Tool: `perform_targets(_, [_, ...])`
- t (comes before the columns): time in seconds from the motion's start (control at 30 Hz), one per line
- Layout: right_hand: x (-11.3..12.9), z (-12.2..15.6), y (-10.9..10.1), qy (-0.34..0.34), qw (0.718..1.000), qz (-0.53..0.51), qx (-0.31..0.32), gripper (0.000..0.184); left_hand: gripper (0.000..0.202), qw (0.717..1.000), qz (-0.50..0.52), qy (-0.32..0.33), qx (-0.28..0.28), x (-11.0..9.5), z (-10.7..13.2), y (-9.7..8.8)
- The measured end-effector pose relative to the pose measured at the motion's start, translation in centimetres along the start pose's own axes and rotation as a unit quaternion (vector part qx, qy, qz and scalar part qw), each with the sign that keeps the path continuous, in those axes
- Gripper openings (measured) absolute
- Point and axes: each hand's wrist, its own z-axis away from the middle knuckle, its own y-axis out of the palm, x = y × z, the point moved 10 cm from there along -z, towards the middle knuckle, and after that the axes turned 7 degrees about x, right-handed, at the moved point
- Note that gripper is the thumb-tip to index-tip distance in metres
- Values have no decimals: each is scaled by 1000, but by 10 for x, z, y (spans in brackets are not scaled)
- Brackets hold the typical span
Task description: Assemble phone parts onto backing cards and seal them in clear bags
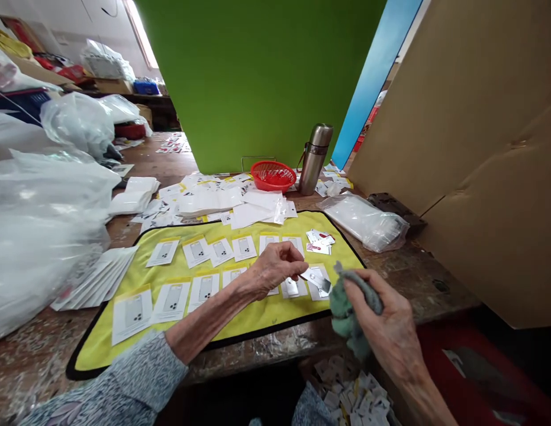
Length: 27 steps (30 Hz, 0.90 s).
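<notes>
My left hand [277, 269] pinches a small flat piece [317, 279], white at one end and shiny silver at the other. In my right hand [382, 319] is a bunched grey-green cloth [348, 313], close beside the silver end; whether they touch I cannot tell. Below both hands lies a yellow mat [253, 322] with a black border. Two rows of white cards printed with a phone back, such as this card [171, 300], are laid out on it. A silvery piece [292, 287] rests on one card near my left hand. My left forearm hides part of the front row.
Small red-and-white cards [319, 241] lie at the mat's right. Behind are white packets [208, 201], a red basket [273, 176] and a steel flask [316, 160]. A plastic bag [366, 222] lies right; bulky bags [44, 219] crowd the left. Scraps fill a container [353, 393] below the edge.
</notes>
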Motion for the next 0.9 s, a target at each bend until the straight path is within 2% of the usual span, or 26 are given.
perform_targets(0.07, [22, -4, -2, -83, 995, 35, -31, 20, 12, 1000, 9, 2, 8, 1, 2, 3])
perform_targets(0.13, [46, -2, 15, -187, 978, 93, -19, 24, 12, 999, 43, 3, 20, 1, 3, 7])
perform_targets(0.2, [58, 4, 38, -249, 953, 170, 7, 31, 14, 996, 83, -3, 21, 2, 4, 6])
perform_targets(0.27, [63, 10, 52, -273, 933, 233, 5, 37, 17, 993, 113, -20, 0, 6, 8, 1])
perform_targets(0.33, [67, 14, 57, -289, 921, 260, -11, 39, 22, 988, 150, -43, -6, 12, 12, 0])
perform_targets(0.4, [70, 17, 57, -300, 914, 271, -24, 39, 25, 980, 189, -53, 13, 16, 15, 3])
perform_targets(0.47, [69, 18, 58, -313, 908, 279, -11, 40, 23, 978, 200, -55, 27, 17, 18, 3])
perform_targets(0.57, [61, 22, 54, -335, 904, 264, 23, 40, 17, 986, 158, -53, -27, 18, 23, -17])
perform_targets(0.63, [51, 18, 41, -307, 928, 206, 36, 32, 16, 989, 116, -59, -71, 18, 26, -32])
perform_targets(0.67, [41, 12, 35, -260, 951, 160, 49, 28, 16, 990, 95, -65, -78, 18, 28, -35])
perform_targets(0.73, [17, -1, 32, -121, 987, 40, 101, 25, 16, 994, 59, -79, -50, 19, 28, -30])
perform_targets(0.8, [5, -3, 47, -8, 981, -77, 178, 26, 16, 997, 34, -69, -7, 18, 27, -17])
perform_targets(0.9, [11, 1, 71, 42, 951, -198, 233, 26, 19, 999, -17, -23, 18, 9, 23, -5])
